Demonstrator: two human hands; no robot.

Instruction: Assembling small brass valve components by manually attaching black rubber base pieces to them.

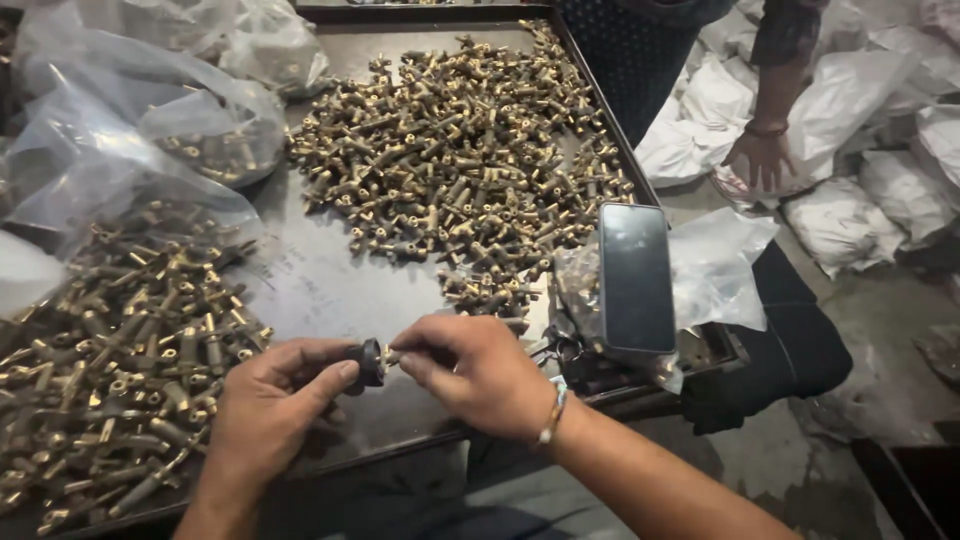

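The right hand (478,372) hides the brass piece it pinches; the co-worker (700,40) is cut off above; bagged fittings (215,150) blur behind plastic.

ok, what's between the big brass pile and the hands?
Head view: mostly bare tray, plus a small cluster of brass fittings just above the right hand. The left hand holds a black knob.

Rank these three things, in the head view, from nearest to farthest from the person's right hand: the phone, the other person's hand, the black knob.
1. black knob: touching right hand, at its left.
2. phone: on tray's right edge.
3. other person's hand: top right, on white bags.
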